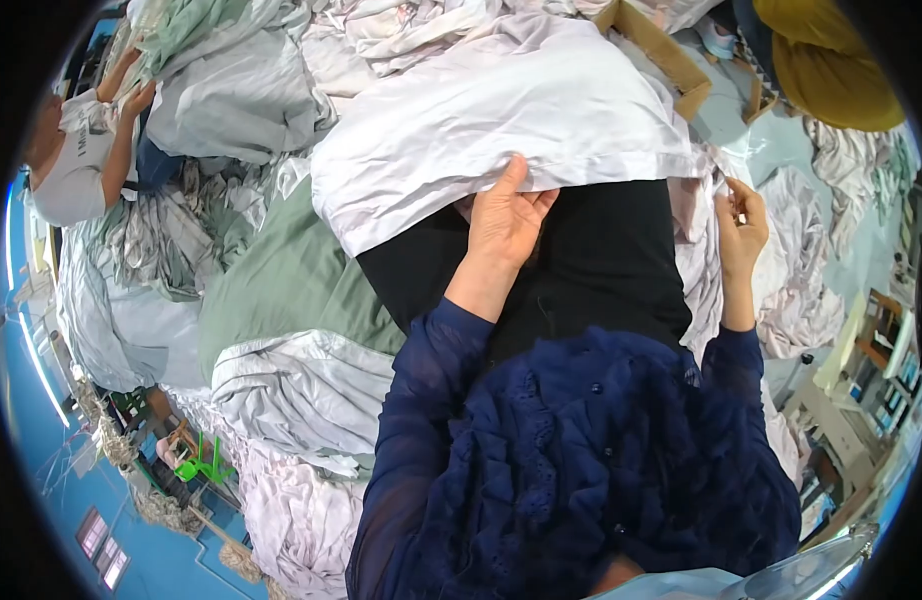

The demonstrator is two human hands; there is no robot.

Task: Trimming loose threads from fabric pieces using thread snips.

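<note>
A wide white cloth (501,110) lies spread over my black-clad lap and reaches away from me. My left hand (506,225) is turned palm up at its near edge, the thumb on top and the fingers partly hidden underneath, gripping the hem. Off to the right, my right hand (741,225) is closed in a pinch close to the same cloth's right-hand corner. What sits between those fingertips is small and hard to make out. A green cloth (291,275) with a pale section (301,390) rests against my left side.
Heaps of pale crumpled cloth (411,35) surround me. A cardboard box (661,60) stands at the far right, near a person in mustard-coloured clothing (831,60). Far left, another person (86,160) handles grey-green cloth (226,100). A green plastic chair (206,460) is at lower left.
</note>
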